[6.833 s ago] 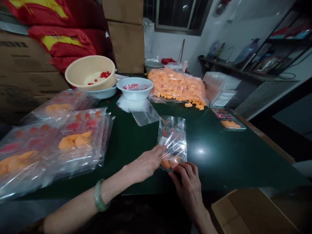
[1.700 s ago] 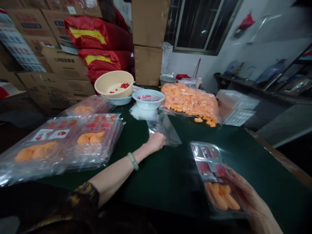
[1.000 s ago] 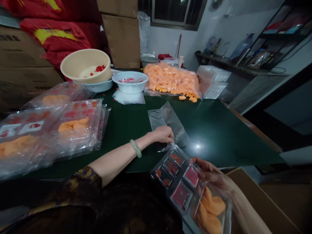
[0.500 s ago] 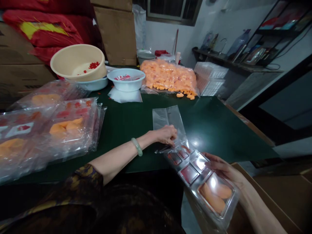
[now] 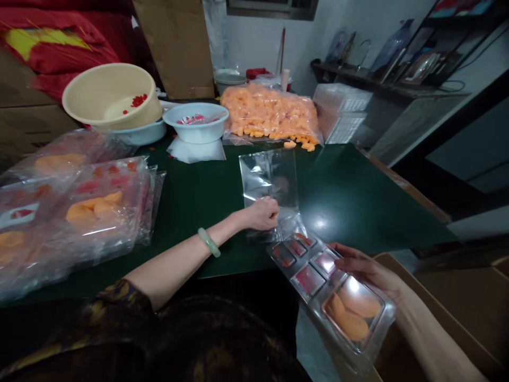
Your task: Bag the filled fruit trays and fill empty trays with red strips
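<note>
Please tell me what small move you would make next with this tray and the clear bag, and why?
I would probably slide the clear blister tray into the clear plastic bag. Its end sits at the bag's mouth, the left hand rests on that mouth on the table, and the right hand supports the tray's far end.

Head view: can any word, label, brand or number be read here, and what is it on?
No text can be read.
The red labels on the plastic tray are too small and blurred to read.
The yellow patch on the red sack shows no legible lettering.
</note>
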### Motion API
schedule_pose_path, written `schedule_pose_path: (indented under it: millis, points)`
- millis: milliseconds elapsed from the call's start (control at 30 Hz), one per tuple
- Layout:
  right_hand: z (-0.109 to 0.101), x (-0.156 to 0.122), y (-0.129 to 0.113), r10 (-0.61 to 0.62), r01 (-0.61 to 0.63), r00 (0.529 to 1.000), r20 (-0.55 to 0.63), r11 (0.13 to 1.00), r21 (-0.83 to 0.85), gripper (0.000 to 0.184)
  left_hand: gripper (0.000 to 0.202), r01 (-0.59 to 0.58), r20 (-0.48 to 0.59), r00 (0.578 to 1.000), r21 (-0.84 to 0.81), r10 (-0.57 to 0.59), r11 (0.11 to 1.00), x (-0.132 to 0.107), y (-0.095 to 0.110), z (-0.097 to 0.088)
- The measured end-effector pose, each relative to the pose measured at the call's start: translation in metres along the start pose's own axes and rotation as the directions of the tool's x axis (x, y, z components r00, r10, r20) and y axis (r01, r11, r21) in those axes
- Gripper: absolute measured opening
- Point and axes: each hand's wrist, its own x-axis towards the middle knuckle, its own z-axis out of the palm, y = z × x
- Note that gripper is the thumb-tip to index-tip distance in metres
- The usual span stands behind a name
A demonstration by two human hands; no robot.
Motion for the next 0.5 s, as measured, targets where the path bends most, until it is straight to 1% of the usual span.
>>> schedule_pose_path:
  millis: [33, 100, 167, 200, 267, 333, 367, 433, 500]
  points:
    - [0.000, 0.000, 0.001, -0.005, 0.005, 1.000, 0.001, 1.000, -0.002, 0.040, 0.016, 0.053, -0.048, 0.998, 0.035, -0.051, 0.998, 0.000, 0.007, 0.006]
    - [-0.001, -0.001, 0.001, -0.017, 0.017, 1.000, 0.008, 1.000, -0.006, 0.039, 0.021, 0.111, -0.112, 0.988, 0.075, -0.103, 0.991, 0.000, 0.018, 0.016]
    - [-0.002, -0.005, 0.001, -0.025, 0.026, 0.999, 0.032, 0.999, -0.025, 0.038, 0.022, 0.131, -0.144, 0.983, 0.098, -0.116, 0.987, -0.001, 0.023, 0.023]
    - [-0.003, -0.008, 0.001, -0.025, 0.028, 0.998, 0.060, 0.999, -0.043, 0.038, 0.021, 0.119, -0.150, 0.983, 0.092, -0.104, 0.989, -0.002, 0.023, 0.024]
    - [-0.001, -0.015, 0.000, -0.020, 0.031, 0.990, 0.137, 0.997, -0.077, 0.036, 0.014, 0.053, -0.147, 0.988, 0.028, -0.048, 0.998, -0.006, 0.017, 0.023]
    - [0.006, -0.021, 0.000, -0.011, 0.032, 0.976, 0.218, 0.995, -0.092, 0.035, 0.005, -0.019, -0.112, 0.994, -0.083, 0.010, 0.996, -0.011, 0.009, 0.021]
    - [0.011, -0.023, 0.000, 0.000, 0.025, 0.968, 0.252, 0.995, -0.095, 0.035, 0.002, -0.037, -0.091, 0.996, -0.132, 0.025, 0.991, -0.013, 0.004, 0.021]
    - [0.022, -0.021, 0.001, 0.025, 0.004, 0.954, 0.300, 0.995, -0.097, 0.036, 0.006, -0.026, -0.070, 0.997, -0.178, 0.014, 0.984, -0.016, -0.003, 0.023]
    - [0.030, -0.013, 0.003, 0.049, -0.018, 0.937, 0.345, 0.996, -0.093, 0.037, 0.010, -0.009, -0.091, 0.996, -0.178, -0.008, 0.984, -0.017, -0.006, 0.026]
